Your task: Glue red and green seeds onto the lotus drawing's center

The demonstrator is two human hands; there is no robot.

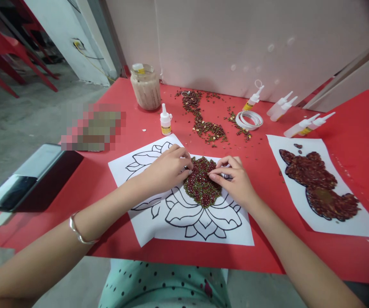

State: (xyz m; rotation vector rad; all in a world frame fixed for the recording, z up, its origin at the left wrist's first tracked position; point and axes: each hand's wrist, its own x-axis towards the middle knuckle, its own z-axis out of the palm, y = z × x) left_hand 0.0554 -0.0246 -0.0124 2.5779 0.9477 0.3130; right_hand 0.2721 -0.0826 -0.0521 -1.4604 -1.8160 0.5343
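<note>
The patch of dark-red and green beans (202, 192) sits mid-frame on the outlined lotus sheet (181, 236). Left hand (171, 169): thumb and forefinger drawn together at the patch's left edge. Right hand (234, 179): thumb and forefinger nearly meeting at its right edge. Whether either pinches a bean cannot be told. Recommended: seat beans singly, press lightly, keep the edge even. The dropper bottle (165, 125), upper centre, carries a yellow label; its lettering is illegible.
</note>
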